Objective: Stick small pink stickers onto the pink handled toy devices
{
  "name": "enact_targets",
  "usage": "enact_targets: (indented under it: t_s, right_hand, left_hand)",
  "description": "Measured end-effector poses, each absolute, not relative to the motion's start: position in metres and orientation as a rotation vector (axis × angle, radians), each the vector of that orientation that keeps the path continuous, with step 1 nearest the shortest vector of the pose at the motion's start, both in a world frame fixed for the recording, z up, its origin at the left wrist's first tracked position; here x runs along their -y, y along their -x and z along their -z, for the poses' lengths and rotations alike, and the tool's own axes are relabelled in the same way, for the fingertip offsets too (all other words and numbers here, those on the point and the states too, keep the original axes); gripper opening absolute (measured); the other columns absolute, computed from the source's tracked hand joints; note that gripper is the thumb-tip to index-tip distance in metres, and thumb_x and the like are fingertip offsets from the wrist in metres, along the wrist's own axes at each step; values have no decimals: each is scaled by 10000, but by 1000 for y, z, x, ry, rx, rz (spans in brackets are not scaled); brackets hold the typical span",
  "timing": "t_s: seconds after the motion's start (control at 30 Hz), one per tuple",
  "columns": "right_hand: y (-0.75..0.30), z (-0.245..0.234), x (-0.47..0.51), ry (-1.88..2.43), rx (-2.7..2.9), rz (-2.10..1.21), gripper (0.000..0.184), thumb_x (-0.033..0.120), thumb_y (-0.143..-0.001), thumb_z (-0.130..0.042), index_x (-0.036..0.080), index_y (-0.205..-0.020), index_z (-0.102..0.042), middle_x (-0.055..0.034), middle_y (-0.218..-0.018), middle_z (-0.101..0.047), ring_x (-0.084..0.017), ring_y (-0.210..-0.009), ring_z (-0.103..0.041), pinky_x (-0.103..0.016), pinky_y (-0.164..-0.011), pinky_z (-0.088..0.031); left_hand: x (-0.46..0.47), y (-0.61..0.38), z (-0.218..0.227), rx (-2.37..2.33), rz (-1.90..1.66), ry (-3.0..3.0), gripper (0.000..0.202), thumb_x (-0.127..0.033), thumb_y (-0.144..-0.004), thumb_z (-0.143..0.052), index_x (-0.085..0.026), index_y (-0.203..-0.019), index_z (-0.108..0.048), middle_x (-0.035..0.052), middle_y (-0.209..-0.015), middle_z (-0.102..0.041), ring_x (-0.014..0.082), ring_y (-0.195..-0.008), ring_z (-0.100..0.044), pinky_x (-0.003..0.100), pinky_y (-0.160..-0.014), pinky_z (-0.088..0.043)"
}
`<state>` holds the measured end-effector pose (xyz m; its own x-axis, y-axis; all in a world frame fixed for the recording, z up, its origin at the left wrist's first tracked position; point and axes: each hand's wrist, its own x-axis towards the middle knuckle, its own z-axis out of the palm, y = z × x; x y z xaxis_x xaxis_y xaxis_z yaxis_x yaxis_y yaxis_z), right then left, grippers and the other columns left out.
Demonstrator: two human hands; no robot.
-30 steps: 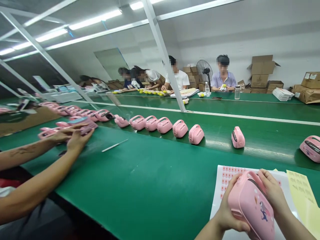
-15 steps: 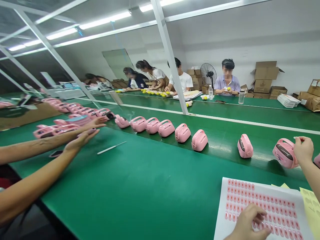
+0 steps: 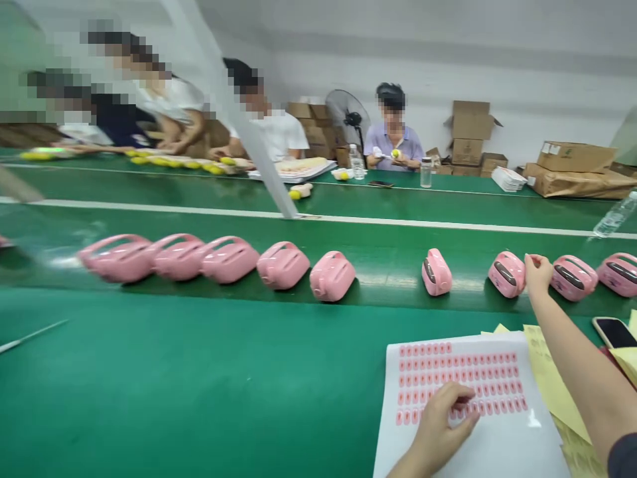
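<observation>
My left hand rests over a white sheet bearing rows of small pink oval stickers. Its fingers curl loosely, thumb apart, with nothing visible in them. My right hand is stretched over the green belt, thumb and fingertips pinched together; anything between them is too small to make out. It is right beside a pink handled device with a dark oval front panel; whether they touch I cannot tell. Another such device stands just to the right of this hand.
Several more pink devices line the green belt. Yellow paper sheets and a phone are at the right. A white pen-like tool lies at the left. A slanted white post rises beyond; co-workers sit opposite.
The view has swung right, taking the neighbour's arms out of sight at the left and showing more devices and the phone. My right hand is still pinched; my left is still over the sheet.
</observation>
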<state>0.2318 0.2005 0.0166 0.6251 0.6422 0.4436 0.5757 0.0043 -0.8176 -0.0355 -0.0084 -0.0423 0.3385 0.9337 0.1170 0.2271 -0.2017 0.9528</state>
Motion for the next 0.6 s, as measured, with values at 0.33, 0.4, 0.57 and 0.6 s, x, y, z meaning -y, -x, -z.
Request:
enact_targets:
  t_s: [0.33,0.4,0.57,0.6]
  right_hand:
    - [-71,-31,-186,1408,1544,-406,675,242,-703,-656,95,-1310,-401,-176,-1235,-549,-277,-1118,-514,-400,-967,-398]
    - [-55,-30,-195,1465,1544,-518,668,164,-767,-563,60,-1375,-306,-216,-1318,-485,-306,-1152,-506,-446,-956,-408]
    - [-76,-35,-192,1580,1379,-653,694,64,-816,-395,128,-1445,-109,-161,-1301,-529,-281,-1125,-556,-465,-917,-443]
    - [-83,-37,-183,1579,1353,-666,719,62,-812,-398,151,-1449,-75,-132,-1275,-557,-257,-1115,-566,-438,-918,-451]
  left_hand:
    - [-1,36,43,-1016,-938,-1603,161,-334,-752,-636,-241,-876,-682,58,-874,-699,226,-800,-648,353,-745,-531]
    - [-4,37,46,-1001,-933,-1573,184,-361,-750,-647,-240,-884,-683,60,-885,-702,230,-811,-653,358,-758,-534]
    - [-4,30,46,-1016,-1087,-1314,343,-436,-698,-699,-236,-973,-655,56,-894,-699,236,-831,-665,349,-740,-548]
    - [-5,28,44,-1027,-1159,-1192,387,-445,-671,-722,-245,-994,-646,51,-914,-694,239,-833,-667,348,-722,-554]
